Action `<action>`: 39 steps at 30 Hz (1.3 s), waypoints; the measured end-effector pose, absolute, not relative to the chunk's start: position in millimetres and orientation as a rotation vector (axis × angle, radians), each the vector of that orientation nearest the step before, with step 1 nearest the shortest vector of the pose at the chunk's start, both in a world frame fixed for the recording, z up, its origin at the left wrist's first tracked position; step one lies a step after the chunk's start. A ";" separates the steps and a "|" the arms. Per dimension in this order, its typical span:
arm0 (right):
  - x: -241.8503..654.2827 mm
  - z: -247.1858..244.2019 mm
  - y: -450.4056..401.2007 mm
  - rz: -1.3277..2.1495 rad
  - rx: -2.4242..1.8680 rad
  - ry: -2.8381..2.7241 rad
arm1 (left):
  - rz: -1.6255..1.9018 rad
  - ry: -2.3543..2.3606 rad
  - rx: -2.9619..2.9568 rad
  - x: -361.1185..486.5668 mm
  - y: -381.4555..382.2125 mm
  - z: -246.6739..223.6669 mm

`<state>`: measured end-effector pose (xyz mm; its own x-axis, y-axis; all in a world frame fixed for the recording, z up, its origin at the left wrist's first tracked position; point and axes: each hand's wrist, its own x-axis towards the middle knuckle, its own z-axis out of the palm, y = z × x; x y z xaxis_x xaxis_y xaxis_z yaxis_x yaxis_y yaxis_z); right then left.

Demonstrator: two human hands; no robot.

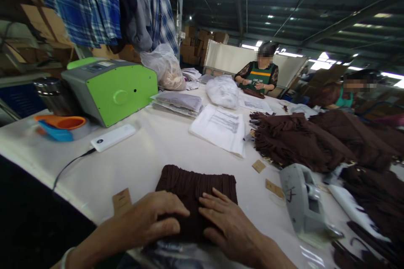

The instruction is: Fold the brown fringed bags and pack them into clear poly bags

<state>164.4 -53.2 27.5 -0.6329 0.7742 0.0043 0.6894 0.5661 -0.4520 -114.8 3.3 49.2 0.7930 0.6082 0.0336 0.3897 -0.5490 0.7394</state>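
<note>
A dark brown gathered garment (197, 180) lies on the white table in front of me, its ruffled edge facing away. My left hand (158, 216) rests on the left part of the cloth, fingers bent slightly and apart from the thumb. On its right part my right hand (224, 222) lies flat with the fingers spread. Neither hand grips anything. Beside my left hand is a brown card tag (122, 201). Clear plastic (179, 253) shows below the garment, near the table's front edge.
Left: a green machine (123, 92), a white power bank (112, 138) with a cable, and an orange scoop (63, 122). Ahead lie printed white bags (219, 128). Right: a grey tape dispenser (303, 206) and piled brown garments (299, 138). Two people are across the table.
</note>
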 end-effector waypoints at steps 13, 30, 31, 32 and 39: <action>145.2 11.0 -21.8 0.422 -1.323 -2.603 | 0.247 0.996 2.716 -95.4 23.7 -26.4; 180.4 -24.5 -79.0 0.095 -1.328 -2.613 | 0.277 1.057 2.921 -112.5 -12.4 -29.3; 178.7 -28.4 -79.3 0.075 -1.340 -2.605 | 0.286 1.071 2.936 -108.1 -11.0 -31.2; 177.8 -30.9 -79.4 0.053 -1.345 -2.597 | 0.299 1.086 2.950 -104.1 -9.3 -33.4; 180.2 -27.6 -80.0 0.020 -1.346 -2.595 | 0.379 1.031 2.966 -100.0 -8.9 -38.6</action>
<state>180.2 -80.0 -27.6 -0.5573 0.8093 0.1857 0.8064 0.5808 -0.1112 -100.0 -8.9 -38.6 0.7588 0.6088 0.2315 0.6140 -0.7872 0.0576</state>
